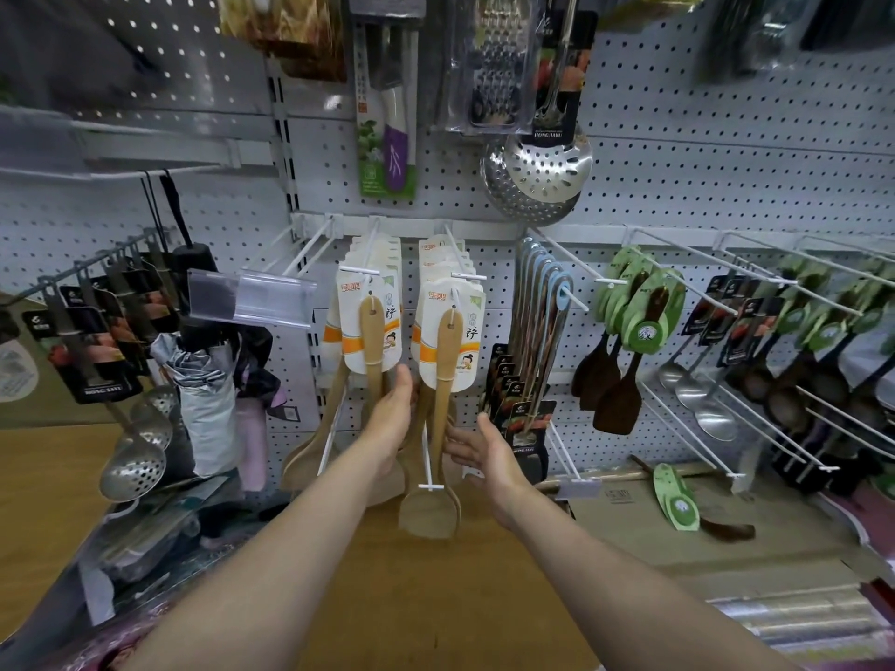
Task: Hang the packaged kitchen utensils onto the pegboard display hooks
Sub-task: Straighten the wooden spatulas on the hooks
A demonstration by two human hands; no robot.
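Two rows of packaged wooden spatulas hang from white hooks on the grey pegboard (678, 186): a left row (370, 326) and a right row (448, 341), each with white and orange cards. My left hand (394, 414) reaches up between the two rows, fingers straight, touching the wooden handles below the cards. My right hand (477, 445) is spread just right of the right row's handles, fingers relaxed, holding nothing. One packaged dark spatula with a green card (678, 501) lies on the cardboard box at lower right.
Slotted metal ladles (537, 176) hang above. Long utensils (537, 331), dark green-carded spatulas (639, 322) and metal ladles (697, 380) hang to the right. Skimmers (135, 447) and folded umbrellas (208, 380) crowd the left. An empty lower hook (428, 457) juts forward between my hands.
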